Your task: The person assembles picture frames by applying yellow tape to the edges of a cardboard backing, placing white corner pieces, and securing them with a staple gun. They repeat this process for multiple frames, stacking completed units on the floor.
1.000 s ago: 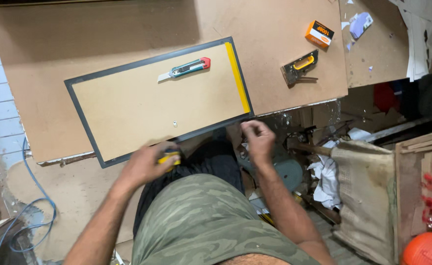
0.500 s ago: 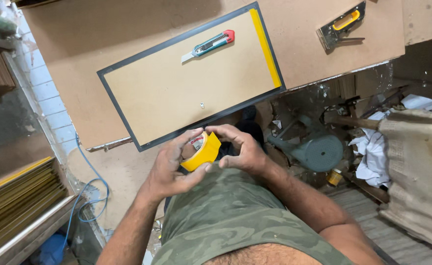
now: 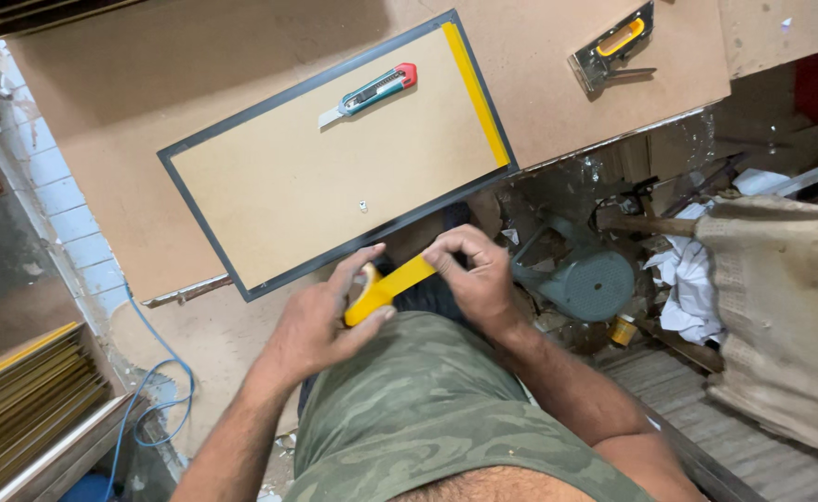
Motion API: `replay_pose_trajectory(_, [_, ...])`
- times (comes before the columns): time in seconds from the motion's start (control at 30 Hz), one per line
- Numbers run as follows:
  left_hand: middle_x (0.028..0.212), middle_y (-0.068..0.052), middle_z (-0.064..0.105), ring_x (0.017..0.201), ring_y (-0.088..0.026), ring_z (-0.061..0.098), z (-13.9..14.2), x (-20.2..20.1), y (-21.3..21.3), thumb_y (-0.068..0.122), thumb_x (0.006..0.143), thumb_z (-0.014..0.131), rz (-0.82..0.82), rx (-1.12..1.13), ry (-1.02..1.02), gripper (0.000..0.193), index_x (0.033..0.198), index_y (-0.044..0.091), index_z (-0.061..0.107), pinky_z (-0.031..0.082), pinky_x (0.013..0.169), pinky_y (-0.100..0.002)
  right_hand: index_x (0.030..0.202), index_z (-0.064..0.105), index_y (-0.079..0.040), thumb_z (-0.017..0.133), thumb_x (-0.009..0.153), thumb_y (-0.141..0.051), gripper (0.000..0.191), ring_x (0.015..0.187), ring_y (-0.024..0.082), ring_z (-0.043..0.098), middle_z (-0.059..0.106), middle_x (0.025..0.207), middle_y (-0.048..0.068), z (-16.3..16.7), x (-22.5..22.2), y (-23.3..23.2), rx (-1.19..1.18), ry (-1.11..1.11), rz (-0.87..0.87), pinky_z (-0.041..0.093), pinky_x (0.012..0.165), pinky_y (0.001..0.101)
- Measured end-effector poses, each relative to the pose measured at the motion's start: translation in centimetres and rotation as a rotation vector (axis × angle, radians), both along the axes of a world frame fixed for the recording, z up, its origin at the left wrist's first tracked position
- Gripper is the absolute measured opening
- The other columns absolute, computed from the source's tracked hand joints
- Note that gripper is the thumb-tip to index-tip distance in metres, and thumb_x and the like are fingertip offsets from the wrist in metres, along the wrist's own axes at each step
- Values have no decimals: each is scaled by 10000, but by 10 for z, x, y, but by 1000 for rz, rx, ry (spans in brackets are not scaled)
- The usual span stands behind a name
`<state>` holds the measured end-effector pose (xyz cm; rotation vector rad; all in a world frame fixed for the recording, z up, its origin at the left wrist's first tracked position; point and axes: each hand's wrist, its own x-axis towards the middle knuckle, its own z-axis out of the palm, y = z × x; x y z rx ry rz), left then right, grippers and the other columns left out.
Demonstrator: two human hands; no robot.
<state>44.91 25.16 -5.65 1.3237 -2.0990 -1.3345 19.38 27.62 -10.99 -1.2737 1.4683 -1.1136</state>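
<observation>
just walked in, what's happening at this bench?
A person is pulling a strip of yellow tape off a roll: the left hand grips the roll, the right hand pinches the free end, drawn out between them above their lap. On the workbench ahead lies a dark-framed board, back side up, with yellow tape already along one short edge. A utility knife rests on the board, and a staple gun lies off to its right.

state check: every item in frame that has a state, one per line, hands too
Yellow tape roll: in left hand, strip pulled out.
Yellow tape strip: stretched, end pinched by right hand.
Green-and-red utility knife: blade out, lying on board.
Dark-framed brown board: flat, one edge taped yellow.
Metal staple gun: lying on table.
</observation>
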Motion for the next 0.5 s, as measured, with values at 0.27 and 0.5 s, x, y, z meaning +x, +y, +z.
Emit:
replay_pose_trajectory(0.27, [941, -144, 787, 881, -303, 755, -72, 91, -19, 494, 881, 688, 110, 417, -613, 429, 1110, 142, 778, 576, 807, -436, 945, 779, -14, 814, 897, -88, 95, 883, 136, 669, 703, 936, 55, -57, -116, -55, -69, 395, -305, 548, 802, 278])
replay_pose_trajectory(0.5, [1115, -112, 679, 992, -304, 702, -94, 84, -29, 442, 896, 682, 263, 305, -676, 340, 1055, 171, 811, 560, 840, -459, 949, 809, -37, 820, 878, -111, 103, 757, 169, 632, 689, 809, 72, -75, -92, -94, -23, 462, -350, 513, 684, 312])
